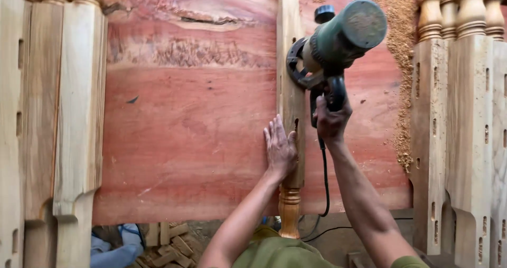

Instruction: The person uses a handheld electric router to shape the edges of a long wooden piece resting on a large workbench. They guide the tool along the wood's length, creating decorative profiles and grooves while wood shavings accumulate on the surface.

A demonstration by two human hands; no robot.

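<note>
Figure. View from the head camera, described from near to far. Nearest lay offcut wood blocks (169, 241) on the ground below the near edge of the bench. Above them a broad reddish slab (190, 136) served as the work surface. A turned wooden post (291, 141) lay lengthwise along it, its lathe-turned end overhanging the near edge. The left hand (280, 149) lay flat and fully open on the slab, palm down, fingers extended, its edge against the left face of the post; it gripped nothing. Just right of it, the right hand (331, 121) was closed around the dark handle of a green electric router (332, 43), whose cord (323, 183) hung down towards the worker. The router's base sat on the post farther along. Sawdust (396, 62) was banked at the far right of the slab, and matching posts (454, 120) stood at both sides. As a matter of technique, the base ought to sit flat on the narrow post, the bracing hand should stay behind the cutter, and the cord is best kept off the cutting line.
</note>
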